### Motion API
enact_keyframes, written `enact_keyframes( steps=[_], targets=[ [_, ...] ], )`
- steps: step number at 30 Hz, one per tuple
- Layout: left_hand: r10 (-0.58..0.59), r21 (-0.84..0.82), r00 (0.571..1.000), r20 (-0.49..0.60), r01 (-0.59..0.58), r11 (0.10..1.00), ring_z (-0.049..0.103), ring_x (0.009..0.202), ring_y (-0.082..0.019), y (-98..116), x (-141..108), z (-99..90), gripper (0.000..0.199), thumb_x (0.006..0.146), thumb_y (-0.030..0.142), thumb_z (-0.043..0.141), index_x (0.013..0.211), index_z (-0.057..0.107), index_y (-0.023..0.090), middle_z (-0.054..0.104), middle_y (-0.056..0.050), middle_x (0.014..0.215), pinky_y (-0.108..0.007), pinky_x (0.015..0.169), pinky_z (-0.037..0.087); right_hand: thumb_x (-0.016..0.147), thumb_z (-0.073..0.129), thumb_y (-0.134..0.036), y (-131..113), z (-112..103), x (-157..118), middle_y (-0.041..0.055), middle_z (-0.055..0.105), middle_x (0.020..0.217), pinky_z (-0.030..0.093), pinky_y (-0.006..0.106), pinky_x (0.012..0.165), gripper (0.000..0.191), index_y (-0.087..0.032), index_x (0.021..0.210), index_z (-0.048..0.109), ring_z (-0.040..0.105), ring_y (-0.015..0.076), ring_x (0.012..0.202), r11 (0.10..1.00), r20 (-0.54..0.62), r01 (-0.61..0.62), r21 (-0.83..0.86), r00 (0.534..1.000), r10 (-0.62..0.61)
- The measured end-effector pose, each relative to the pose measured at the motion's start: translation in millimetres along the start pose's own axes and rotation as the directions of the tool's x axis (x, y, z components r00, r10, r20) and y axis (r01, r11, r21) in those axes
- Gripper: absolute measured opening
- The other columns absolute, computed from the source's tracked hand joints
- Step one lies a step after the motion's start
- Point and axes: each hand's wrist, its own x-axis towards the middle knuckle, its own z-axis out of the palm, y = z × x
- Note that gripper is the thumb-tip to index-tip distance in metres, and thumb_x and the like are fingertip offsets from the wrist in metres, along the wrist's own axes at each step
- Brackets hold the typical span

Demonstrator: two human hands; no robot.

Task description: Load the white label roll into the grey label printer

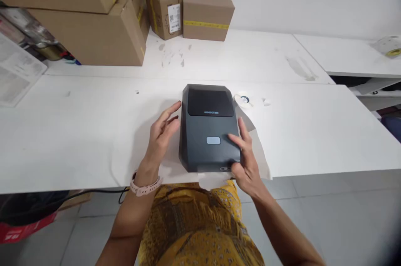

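Observation:
A dark grey label printer (200,130) with a black window panel and a pale blue button lies near the front edge of the white table. At its left side is my left hand (163,130), open with the fingers apart; whether the fingertips touch the side I cannot tell. My right hand (247,157) grips the front right corner, with one finger on the top face, another along the right side and the thumb at the front edge. Under the printer, white paper (258,149) sticks out to the right and over the table's front edge.
Cardboard boxes (94,36) are stacked at the back left, and a taped carton (206,13) stands by the wall. A small white ring (242,100) lies just beyond the printer's right side. A tape roll (390,46) sits at the far right. A cable (97,191) runs below the table's left edge.

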Motion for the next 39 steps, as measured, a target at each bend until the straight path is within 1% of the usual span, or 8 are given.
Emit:
enact_keyframes(
  steps=[6,11,16,21,25,30,34,39],
  targets=[
    [-0.05,-0.09,0.996,0.078,0.057,0.994,0.042,0.155,-0.031,-3,-2,-3.8,0.055,0.1,0.052,0.058,0.15,0.06,0.029,0.053,-0.003,0.162,-0.049,0.13,0.036,0.102,0.023,-0.074,-4,6,-14,-0.0011,0.019,0.178,0.037,0.064,0.128,0.076,-0.041,0.169,0.007,0.025,0.0359,0.163,0.98,-0.102,-0.185,0.073,0.976,0.191],
    [-0.065,-0.138,0.998,-0.021,0.062,0.989,0.051,0.148,-0.031,-12,0,3.4,0.049,0.102,0.055,0.054,0.14,0.068,0.028,0.063,-0.005,0.153,-0.05,0.124,0.042,0.1,0.017,-0.079,-15,-26,41,-0.0062,0.016,0.178,0.016,0.067,0.133,0.077,-0.046,0.168,0.003,0.011,0.0388,0.166,0.998,-0.087,0.009,-0.063,0.996,-0.014],
    [-0.138,0.014,0.99,-0.002,0.138,0.99,0.054,0.144,-0.034,-16,-1,9.6,0.063,0.09,0.053,0.074,0.145,0.06,0.027,0.06,-0.01,0.155,-0.051,0.119,0.046,0.103,0.019,-0.076,-19,-40,127,0.0018,0.023,0.176,0.029,0.058,0.129,0.074,-0.039,0.166,0.013,0.027,0.0361,0.162,0.959,-0.201,0.274,-0.078,0.937,-0.284],
    [-0.167,0.142,0.984,0.055,0.158,0.977,0.046,0.151,-0.037,-12,-2,11.5,0.076,0.086,0.055,0.078,0.152,0.05,0.03,0.054,-0.011,0.159,-0.053,0.117,0.048,0.11,0.02,-0.061,-19,-45,191,0.0113,0.014,0.177,0.035,0.044,0.128,0.066,-0.027,0.165,0.011,0.037,0.0226,0.158,0.969,-0.228,0.19,-0.159,0.948,-0.223],
    [-0.173,0.142,0.984,0.052,0.164,0.976,0.046,0.15,-0.038,-10,0,11.7,0.079,0.083,0.055,0.08,0.151,0.05,0.029,0.053,-0.011,0.16,-0.052,0.115,0.049,0.108,0.044,-0.049,-15,-43,190,0.0136,0.017,0.177,0.025,0.046,0.133,0.066,-0.02,0.163,0.02,0.017,0.0232,0.165,0.901,-0.27,0.213,-0.377,0.906,-0.327],
    [-0.209,0.137,0.976,0.062,0.199,0.97,0.048,0.149,-0.039,-8,2,11.5,0.082,0.081,0.055,0.081,0.152,0.049,0.028,0.054,-0.012,0.159,-0.051,0.113,0.05,0.107,0.04,-0.03,6,-14,149,0.0084,0.077,0.112,0.053,0.046,0.098,0.031,-0.023,0.114,0.07,0.071,0.0256,0.104,0.832,0.149,0.412,-0.372,0.911,-0.385],
    [-0.208,0.133,0.976,0.062,0.198,0.971,0.048,0.149,-0.039,-8,4,11.8,0.08,0.082,0.051,0.081,0.152,0.049,0.028,0.054,-0.013,0.159,-0.051,0.111,0.052,0.11,0.034,-0.036,22,-2,141,0.0109,0.076,0.101,0.052,0.047,0.096,0.044,-0.018,0.104,0.073,0.068,0.0267,0.103,0.907,0.601,0.337,-0.255,0.79,-0.125],
    [-0.19,0.177,0.98,0.05,0.179,0.968,0.054,0.144,-0.038,-10,6,12.4,0.079,0.082,0.039,0.078,0.154,0.046,0.027,0.055,-0.014,0.158,-0.057,0.115,0.049,0.11,0.038,-0.038,23,-5,148,0.0077,0.078,0.104,0.036,0.057,0.116,0.039,-0.021,0.11,0.073,0.067,0.0257,0.109,0.923,0.738,0.37,-0.11,0.652,-0.174]
  ],
)
